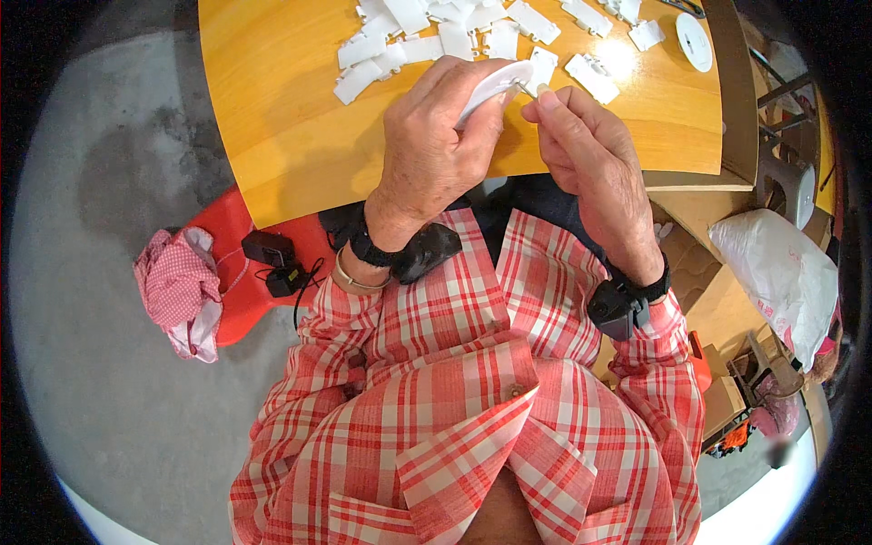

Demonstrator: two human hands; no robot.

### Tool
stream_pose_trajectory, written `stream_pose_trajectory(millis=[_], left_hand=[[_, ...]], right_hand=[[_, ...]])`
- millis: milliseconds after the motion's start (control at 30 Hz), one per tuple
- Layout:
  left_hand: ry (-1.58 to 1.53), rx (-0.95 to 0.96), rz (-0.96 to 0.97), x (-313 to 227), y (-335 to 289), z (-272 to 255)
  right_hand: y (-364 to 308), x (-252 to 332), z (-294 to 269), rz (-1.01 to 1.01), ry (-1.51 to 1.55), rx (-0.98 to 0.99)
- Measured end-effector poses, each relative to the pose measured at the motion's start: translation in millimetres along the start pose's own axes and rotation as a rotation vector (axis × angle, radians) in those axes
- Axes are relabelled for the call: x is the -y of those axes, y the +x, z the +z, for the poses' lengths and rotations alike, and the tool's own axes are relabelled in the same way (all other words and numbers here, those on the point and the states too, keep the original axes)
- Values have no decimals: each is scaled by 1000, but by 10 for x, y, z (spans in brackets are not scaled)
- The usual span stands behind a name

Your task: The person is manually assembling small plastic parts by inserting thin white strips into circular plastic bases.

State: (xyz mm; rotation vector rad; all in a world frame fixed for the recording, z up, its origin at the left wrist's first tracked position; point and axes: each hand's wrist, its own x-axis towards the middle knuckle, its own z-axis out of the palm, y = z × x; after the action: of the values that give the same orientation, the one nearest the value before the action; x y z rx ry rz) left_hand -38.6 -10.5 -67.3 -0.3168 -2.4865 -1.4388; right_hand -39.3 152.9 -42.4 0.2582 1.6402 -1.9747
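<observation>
My left hand (429,145) grips a round white plastic disc (498,84) by its edge, tilted above the near part of the table. With thumb and forefinger pinched, my right hand (592,145) holds a thin metal pin (524,88) whose far end meets the disc's face. Whether the pin goes into the disc or only touches it, I cannot tell. Beyond my hands, several flat white plastic pieces (421,49) with small tabs lie in a loose heap. Another white disc (694,42) rests at the table's far right.
The yellow wooden table (291,145) has a corner near my left forearm. A red stool (238,309) at the left carries black adapters with cords (277,263) and a checked cloth (177,286). At the right are a stuffed white plastic bag (781,277) and cardboard (695,227).
</observation>
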Motion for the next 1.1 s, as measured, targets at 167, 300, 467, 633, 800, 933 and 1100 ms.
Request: stream_pose_trajectory(millis=[167,300,467,633,800,933,1100], left_hand=[[46,1,22,-15,9,-5],[-33,47,-50,25,-23,-3],[-376,121,-331,-30,-21,-20],[-475,164,-380,-43,-8,-57],[-585,133,-462,-95,9,-58],[-760,143,-593,-75,2,-71],[-767,183,-550,-65,18,-81]], right_hand=[[-19,-80,69,-186,-159,-108],[-43,-104,80,-425,-563,-181],[-57,-79,63,-465,-736,-205],[-58,-64,61,-440,-732,-196],[-46,-118,92,-509,-645,-249],[-41,-148,50,-547,-734,-223],[-95,-62,21,-422,-764,-224]])
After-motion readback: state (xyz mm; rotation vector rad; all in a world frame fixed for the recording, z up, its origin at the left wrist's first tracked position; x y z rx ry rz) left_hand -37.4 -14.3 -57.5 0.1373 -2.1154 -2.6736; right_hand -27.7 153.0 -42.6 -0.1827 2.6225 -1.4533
